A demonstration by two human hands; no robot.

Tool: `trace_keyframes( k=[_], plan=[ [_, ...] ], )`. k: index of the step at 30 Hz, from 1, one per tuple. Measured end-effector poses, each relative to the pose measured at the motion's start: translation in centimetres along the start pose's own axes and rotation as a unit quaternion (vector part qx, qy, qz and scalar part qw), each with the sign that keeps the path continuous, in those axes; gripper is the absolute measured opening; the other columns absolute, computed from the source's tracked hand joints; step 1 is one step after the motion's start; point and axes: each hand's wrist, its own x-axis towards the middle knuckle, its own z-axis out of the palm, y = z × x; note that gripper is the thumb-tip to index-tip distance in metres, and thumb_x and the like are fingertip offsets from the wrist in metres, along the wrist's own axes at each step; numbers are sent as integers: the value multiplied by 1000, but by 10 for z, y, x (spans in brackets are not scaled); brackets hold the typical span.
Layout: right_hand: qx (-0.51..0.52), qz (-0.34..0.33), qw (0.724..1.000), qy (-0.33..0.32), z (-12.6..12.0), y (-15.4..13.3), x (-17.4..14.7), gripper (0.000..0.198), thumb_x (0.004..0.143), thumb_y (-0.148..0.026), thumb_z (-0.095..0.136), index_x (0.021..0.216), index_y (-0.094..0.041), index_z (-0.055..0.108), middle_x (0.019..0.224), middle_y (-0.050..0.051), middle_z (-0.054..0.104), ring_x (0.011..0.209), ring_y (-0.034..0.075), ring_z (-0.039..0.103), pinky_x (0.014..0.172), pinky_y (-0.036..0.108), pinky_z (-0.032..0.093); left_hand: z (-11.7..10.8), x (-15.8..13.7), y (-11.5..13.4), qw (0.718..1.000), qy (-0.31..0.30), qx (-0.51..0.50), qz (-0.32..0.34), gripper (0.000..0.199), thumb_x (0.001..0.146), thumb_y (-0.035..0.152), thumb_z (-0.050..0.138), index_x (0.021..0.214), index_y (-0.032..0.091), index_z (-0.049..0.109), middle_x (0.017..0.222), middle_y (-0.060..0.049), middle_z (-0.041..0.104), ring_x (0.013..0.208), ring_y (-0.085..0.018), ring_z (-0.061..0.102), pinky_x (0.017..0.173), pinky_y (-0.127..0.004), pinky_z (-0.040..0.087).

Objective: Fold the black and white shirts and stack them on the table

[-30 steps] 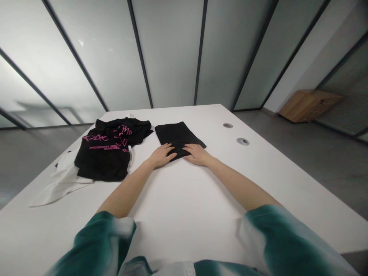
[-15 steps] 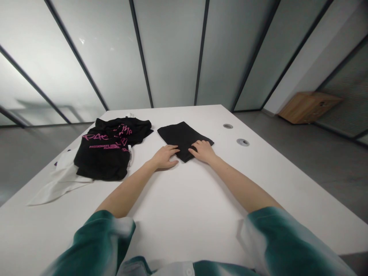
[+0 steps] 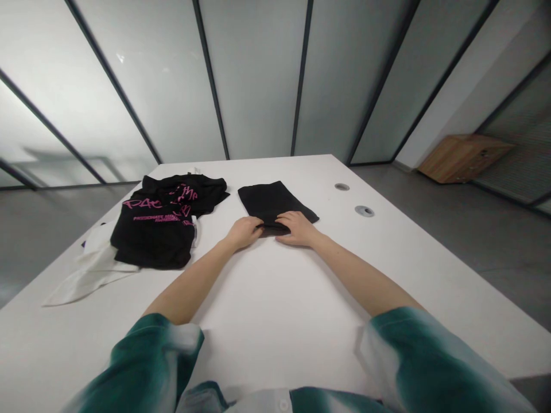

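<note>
A folded black garment [image 3: 273,199] lies flat on the white table, its near edge bunched up between my hands. My left hand [image 3: 244,232] grips that near edge at its left part, with the fingers curled over the fabric. On the right, my right hand [image 3: 298,228] holds the same edge, fingers on top and thumb low at the front. What kind of garment it is cannot be made out.
To the left lies a pile of black shirts [image 3: 150,244] with pink lettering, over a white garment [image 3: 86,281]. Two round cable grommets [image 3: 364,211] sit in the table [image 3: 275,321] at right. Frosted glass panels and a wooden cabinet [image 3: 462,158] stand beyond.
The near corner of the black garment, flat under my fingers before, is now turned up away from me. Both hands have closed on the near edge.
</note>
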Motion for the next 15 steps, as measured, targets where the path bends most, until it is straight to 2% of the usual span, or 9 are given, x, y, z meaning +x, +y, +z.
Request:
trace_keyframes(
  k=[4,7,10,12,15],
  plan=[
    [-39,64,997,-6,-2,13,1,46,81,-28,67,126,-21,68,133,12,65,126,31,55,106,47,39,-5,-1,-2,998,30,-20,-56,32,97,31,41,108,21,69,102,-9,74,97,-25,69,88,-37,53],
    [-62,135,989,-7,-6,29,-2,50,77,-17,65,127,-20,68,135,12,64,125,33,55,104,49,41,-7,-2,-9,995,54,-32,-83,32,97,31,39,107,21,67,98,-9,73,95,-26,68,88,-39,53],
    [-55,174,983,-4,-9,39,-7,50,75,-11,62,123,-22,71,134,10,65,122,32,58,102,47,45,-6,-3,-17,999,29,-31,-25,35,86,34,56,117,20,66,121,-11,69,118,-29,62,103,-45,48],
    [-39,182,982,8,-10,39,-8,45,76,-11,60,118,-22,73,129,9,68,117,30,61,100,44,47,-4,-4,-20,1000,-7,-16,7,54,77,34,68,128,18,61,141,-14,58,135,-33,50,113,-48,40],
    [-14,184,981,54,-9,35,-8,40,77,-14,60,114,-20,73,122,10,70,113,30,63,97,43,50,0,-4,-23,999,-32,6,0,70,73,29,71,140,18,54,153,-14,46,144,-35,38,118,-51,34]
  ],
)
